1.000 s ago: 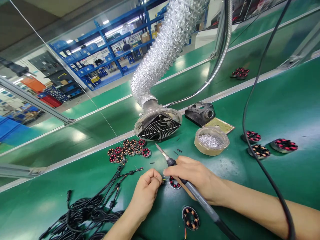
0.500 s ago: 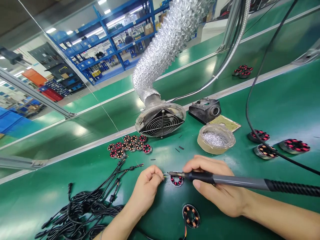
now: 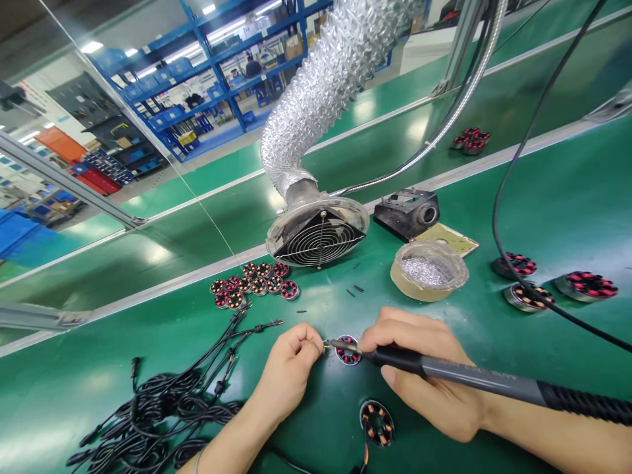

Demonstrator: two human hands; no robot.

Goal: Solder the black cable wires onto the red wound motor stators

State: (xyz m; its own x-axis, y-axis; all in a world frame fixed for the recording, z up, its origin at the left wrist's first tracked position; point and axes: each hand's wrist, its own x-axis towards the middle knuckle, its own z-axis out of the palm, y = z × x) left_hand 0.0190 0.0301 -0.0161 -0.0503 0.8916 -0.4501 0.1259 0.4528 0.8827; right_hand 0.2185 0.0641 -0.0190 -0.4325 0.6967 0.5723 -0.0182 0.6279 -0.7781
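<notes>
"What does the left hand [image 3: 289, 372] hold?"

"Thin wires [image 3: 326, 345], pinched between thumb and forefinger, ends poking out."

"And the right hand [image 3: 437, 378]?"

"A soldering iron [image 3: 478, 377], gripped like a pen. Its tip is at the wire ends, just beside the left fingertips; I can't tell if they touch."

"Between the two hands' fingers?"

"A ring of red coils [image 3: 348, 359], partly behind the iron."

"Further out?"

"Black cables [image 3: 168, 415] heaped left of the left fingers, a tub [image 3: 415, 288] of silvery scraps beyond the right fingers, and a round fan [image 3: 320, 243] beyond both."
</notes>
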